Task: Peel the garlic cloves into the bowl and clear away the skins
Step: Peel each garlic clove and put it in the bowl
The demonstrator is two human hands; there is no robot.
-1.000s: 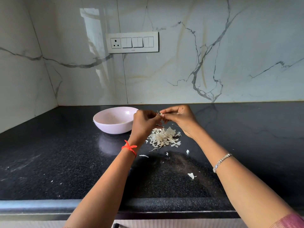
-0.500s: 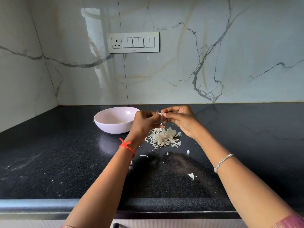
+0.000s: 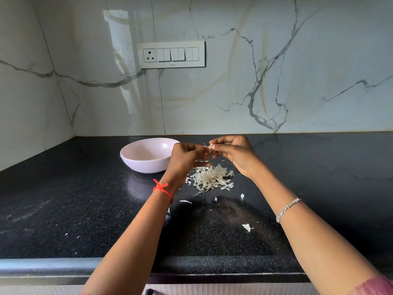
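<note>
At frame centre, the left hand [image 3: 184, 157] and right hand [image 3: 235, 154] together pinch one garlic clove [image 3: 210, 148] above the skins [image 3: 209, 177], right of the bowl [image 3: 136, 165]. It is probably light, firm and slippery. The papery skin tears easily, so pinch its tip.

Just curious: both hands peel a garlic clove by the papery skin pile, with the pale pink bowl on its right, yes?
No: the head view shows the pale pink round bowl left of the papery white skin pile. The rest holds.

Home kitchen: granite counter [image 3: 63, 199], marble backsplash [image 3: 276, 81]
</note>
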